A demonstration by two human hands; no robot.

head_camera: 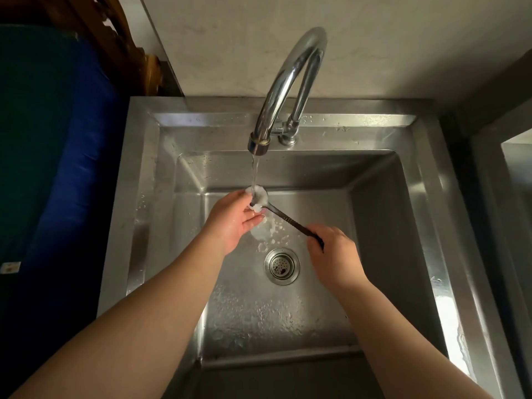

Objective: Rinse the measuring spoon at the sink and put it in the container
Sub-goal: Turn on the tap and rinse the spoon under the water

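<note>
A dark, long-handled measuring spoon [283, 215] is held over the steel sink [426, 214]. Its bowl sits right under the water stream from the curved chrome faucet [290, 82], and water foams white in it. My right hand [331, 251] is closed around the end of the handle. My left hand [233, 218] is at the bowl, fingers touching its underside and rim, palm up and wet. No container is in view.
The round drain strainer [282, 265] lies in the sink floor below the hands. A blue and dark green object [49, 156] fills the left side, with carved wood [126, 38] behind it. A pale wall rises behind the faucet.
</note>
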